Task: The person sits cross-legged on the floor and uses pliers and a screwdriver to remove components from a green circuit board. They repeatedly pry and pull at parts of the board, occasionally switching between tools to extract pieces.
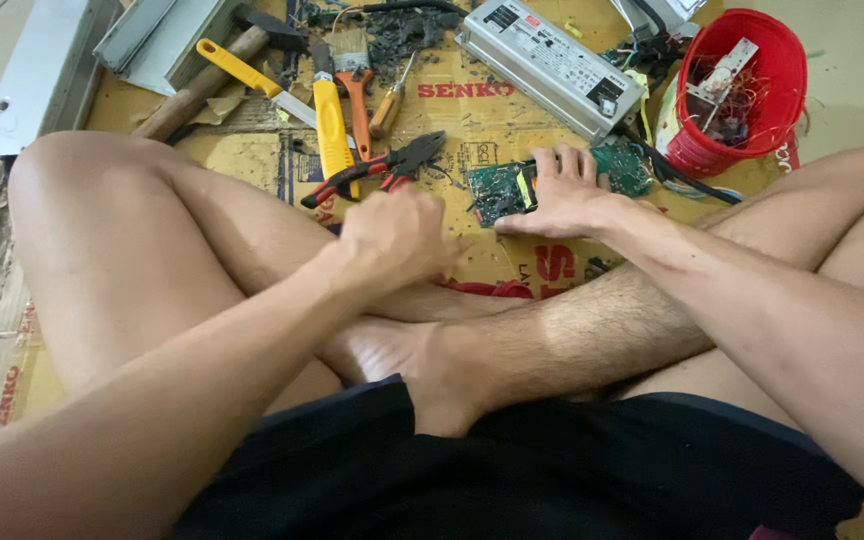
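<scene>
So the right hand (564, 192) is pressed flat, fingers spread, on top of the green printed circuit board (512, 190) lying on the brown cardboard sheet (472, 110), pinning it down rather than gripping it. The left hand (392, 238) is curled into a loose fist just beside the red-and-black handled pliers (377, 168); I honestly can't tell whether it's got the handle ends or is only touching them.

Progress-wise, I'd say midway: the board is already out of the long grey metal power supply case (552, 62) sitting behind it, and the red plastic bucket (787, 80) off to the right has wire scraps and bits in it. The board looks mostly populated though, so plenty left to pull.

Room is tight. Crossed legs box the hands in from the near side, and a yellow-handled knife (330, 125), an orange-handled screwdriver (388, 108) and a wooden-handled hammer (202, 85) crowd the far left. The bucket sits close to the board's right end, wires trailing between
</scene>
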